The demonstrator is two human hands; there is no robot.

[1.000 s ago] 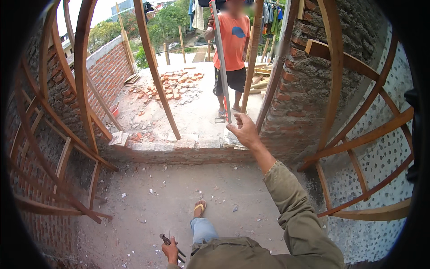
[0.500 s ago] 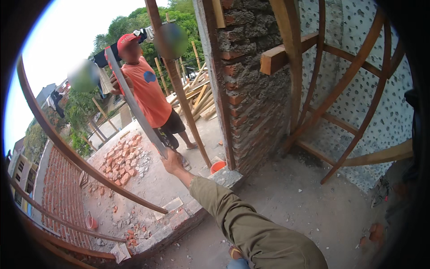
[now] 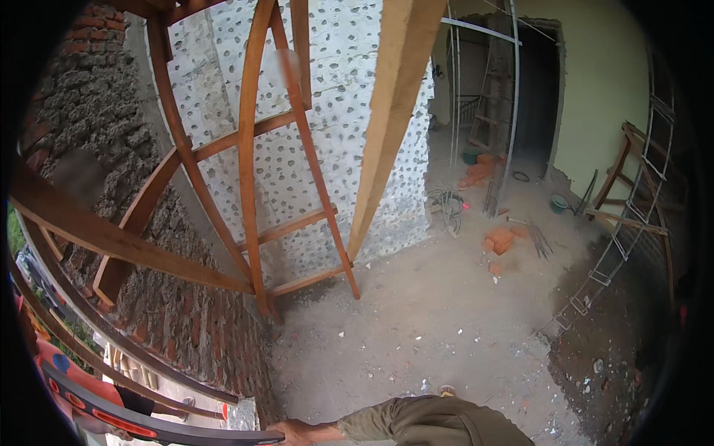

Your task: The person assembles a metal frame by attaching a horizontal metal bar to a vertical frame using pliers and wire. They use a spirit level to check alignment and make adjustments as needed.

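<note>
My right hand is closed around one end of a long dark grey spirit level with red-edged oval slots. My arm, in an olive sleeve, reaches to the left along the lower edge. The level's far end extends to the lower left, beside a person in an orange shirt. Whether that person still grips it is hard to make out. My left hand does not show.
A rough brick wall rises at left. Curved wooden formwork leans by a white pitted wall; a thick timber slants close in front. Bricks lie on the concrete floor. A metal ladder-like frame leans at right.
My view has swung right, from the other person and the outdoor rubble to the room's interior. My right hand keeps its grip on the level, now low at the left.
</note>
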